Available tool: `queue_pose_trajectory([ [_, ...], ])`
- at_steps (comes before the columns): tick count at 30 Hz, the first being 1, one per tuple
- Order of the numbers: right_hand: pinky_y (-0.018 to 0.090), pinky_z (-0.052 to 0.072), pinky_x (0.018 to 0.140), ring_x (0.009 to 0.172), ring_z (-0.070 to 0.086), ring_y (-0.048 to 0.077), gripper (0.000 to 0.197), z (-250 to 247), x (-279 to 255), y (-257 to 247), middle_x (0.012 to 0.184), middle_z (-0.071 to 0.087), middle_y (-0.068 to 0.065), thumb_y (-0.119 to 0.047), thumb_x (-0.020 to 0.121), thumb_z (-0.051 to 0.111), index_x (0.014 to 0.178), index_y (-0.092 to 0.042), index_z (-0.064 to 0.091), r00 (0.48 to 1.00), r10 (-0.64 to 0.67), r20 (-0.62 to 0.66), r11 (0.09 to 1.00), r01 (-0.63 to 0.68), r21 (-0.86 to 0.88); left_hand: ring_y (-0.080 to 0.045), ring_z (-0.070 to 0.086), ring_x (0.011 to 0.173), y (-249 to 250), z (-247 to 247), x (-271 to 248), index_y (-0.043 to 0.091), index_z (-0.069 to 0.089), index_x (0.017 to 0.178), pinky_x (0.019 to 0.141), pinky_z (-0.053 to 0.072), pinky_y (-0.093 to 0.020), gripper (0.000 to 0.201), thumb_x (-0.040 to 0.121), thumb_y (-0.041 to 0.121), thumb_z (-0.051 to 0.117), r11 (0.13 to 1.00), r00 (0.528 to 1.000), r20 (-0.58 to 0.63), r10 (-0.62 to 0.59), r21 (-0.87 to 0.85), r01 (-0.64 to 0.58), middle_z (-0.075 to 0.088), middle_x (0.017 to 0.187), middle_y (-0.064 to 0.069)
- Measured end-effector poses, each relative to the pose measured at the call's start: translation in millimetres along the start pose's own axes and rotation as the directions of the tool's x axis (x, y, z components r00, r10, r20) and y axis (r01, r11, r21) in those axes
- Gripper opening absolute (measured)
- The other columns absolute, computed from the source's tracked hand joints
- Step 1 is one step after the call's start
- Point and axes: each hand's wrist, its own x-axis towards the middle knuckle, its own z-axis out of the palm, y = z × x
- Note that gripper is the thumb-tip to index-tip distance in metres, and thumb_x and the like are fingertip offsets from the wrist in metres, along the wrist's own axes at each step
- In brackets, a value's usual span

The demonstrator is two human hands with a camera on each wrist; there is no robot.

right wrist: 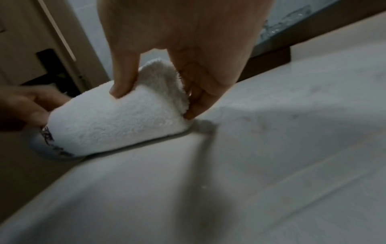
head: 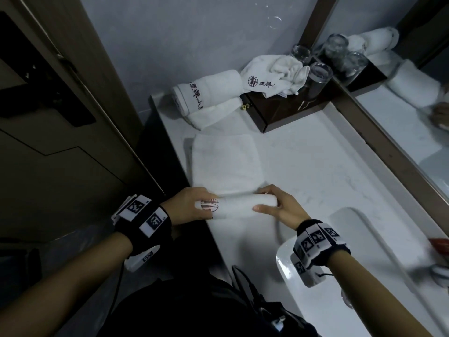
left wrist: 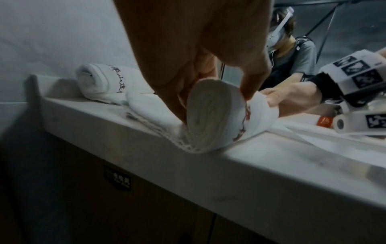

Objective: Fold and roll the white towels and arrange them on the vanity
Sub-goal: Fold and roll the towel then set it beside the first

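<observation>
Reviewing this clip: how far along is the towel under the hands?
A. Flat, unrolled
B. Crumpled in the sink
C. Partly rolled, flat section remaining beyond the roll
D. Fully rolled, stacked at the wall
C: the left hand and right hand grip a towel roll, with flat towel lying beyond.

Left hand (head: 192, 205): fingertips hidden behind the roll's logo end.
Half-rolled towel (head: 228, 166): lettering beside the emblem wrapped out of sight.
Crumpled towel (head: 274, 74): printed characters cut short by a fold.
Red packet (head: 439, 244): clipped by the right frame edge, print illegible.
Cabinet label (left wrist: 117, 179): too blurred to read.
Glasses (right wrist: 282, 24): smeared, number unclear.
</observation>
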Motion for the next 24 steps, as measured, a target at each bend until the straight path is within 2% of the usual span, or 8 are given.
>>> queue_pose_trajectory([
  [4, 0.022, 0.043, 0.076, 0.092, 0.058, 0.011, 0.045, 8, 11, -6, 0.104, 0.063, -0.002, -0.05, 0.077, 0.066, 0.113, -0.026, 0.053, 0.989, 0.096, -0.115, 0.995, -0.092, 0.04, -0.022, 0.047, 0.097, -1, 3, 2, 0.004, 0.066, 0.107, 0.091, 0.046, -0.041, 0.03, 0.079, 0.013, 0.065, 0.972, 0.979, -0.153, 0.135, 0.213, -0.1, 0.051, 0.101, -0.009],
  [9, 0.041, 0.047, 0.081, 0.093, 0.059, 0.033, 0.066, 17, 32, -28, 0.103, 0.061, 0.017, -0.06, 0.087, 0.043, 0.124, -0.007, 0.034, 0.968, 0.192, -0.16, 0.962, -0.218, -0.167, -0.023, 0.063, 0.093, 2, 12, -4, 0.003, 0.065, 0.112, 0.081, 0.056, -0.035, 0.046, 0.075, 0.013, 0.041, 0.664, 0.886, -0.161, 0.436, 0.722, -0.195, 0.068, 0.099, -0.013],
  [13, 0.036, 0.039, 0.08, 0.094, 0.052, 0.031, 0.091, 25, 27, -41, 0.106, 0.055, 0.016, -0.066, 0.076, -0.004, 0.122, -0.001, 0.041, 0.943, -0.033, -0.332, 0.615, -0.243, -0.75, -0.023, 0.065, 0.102, -1, 28, -6, -0.001, 0.059, 0.12, 0.093, 0.052, -0.035, 0.054, 0.073, 0.015, 0.038, 0.507, 0.912, -0.13, 0.389, 0.857, -0.095, 0.067, 0.11, -0.013],
  [15, 0.038, 0.043, 0.079, 0.089, 0.053, 0.034, 0.063, 29, 23, -36, 0.105, 0.054, 0.019, -0.05, 0.094, 0.023, 0.115, 0.003, 0.051, 0.89, -0.315, -0.33, 0.621, -0.069, -0.781, -0.021, 0.063, 0.104, -2, 35, -3, -0.003, 0.052, 0.126, 0.097, 0.049, -0.033, 0.054, 0.077, 0.016, 0.037, 0.488, 0.93, -0.132, 0.344, 0.871, -0.057, 0.066, 0.111, -0.01],
  [17, 0.04, 0.047, 0.077, 0.085, 0.059, 0.036, 0.032, 32, 18, -28, 0.102, 0.059, 0.02, -0.025, 0.093, 0.052, 0.106, 0.003, 0.059, 0.772, -0.567, -0.287, 0.628, 0.18, -0.757, -0.018, 0.064, 0.1, 0, 34, 3, -0.002, 0.054, 0.125, 0.096, 0.049, -0.03, 0.05, 0.079, 0.015, 0.042, 0.458, 0.924, -0.166, 0.345, 0.889, -0.011, 0.067, 0.107, -0.007],
  [19, 0.044, 0.042, 0.093, 0.108, 0.057, 0.036, 0.04, 34, 12, -17, 0.117, 0.059, 0.018, -0.03, 0.088, 0.058, 0.116, -0.001, 0.058, 0.808, -0.566, -0.163, 0.626, 0.292, -0.723, -0.016, 0.066, 0.091, 3, 27, 11, 0.0, 0.06, 0.119, 0.091, 0.051, -0.026, 0.051, 0.071, 0.018, 0.058, 0.441, 0.91, -0.209, 0.357, 0.897, 0.033, 0.07, 0.098, -0.004],
  [21, 0.045, 0.031, 0.108, 0.133, 0.038, 0.031, 0.061, 29, 10, -9, 0.137, 0.049, 0.012, -0.03, 0.08, 0.07, 0.132, -0.005, 0.048, 0.88, -0.469, -0.072, 0.666, 0.299, -0.684, -0.017, 0.067, 0.085, 7, 17, 18, 0.0, 0.062, 0.116, 0.088, 0.053, -0.028, 0.069, 0.053, 0.026, 0.075, 0.479, 0.926, -0.194, 0.325, 0.878, 0.015, 0.07, 0.092, -0.005],
  [24, 0.045, 0.031, 0.111, 0.137, 0.033, 0.029, 0.066, 22, 18, -10, 0.139, 0.048, 0.01, -0.014, 0.075, 0.076, 0.134, -0.007, 0.047, 0.888, -0.451, -0.09, 0.73, 0.309, -0.609, -0.023, 0.068, 0.086, 12, 5, 20, -0.001, 0.061, 0.115, 0.087, 0.054, -0.035, 0.084, 0.038, 0.025, 0.083, 0.608, 0.951, -0.146, 0.272, 0.793, -0.052, 0.069, 0.09, -0.011],
])
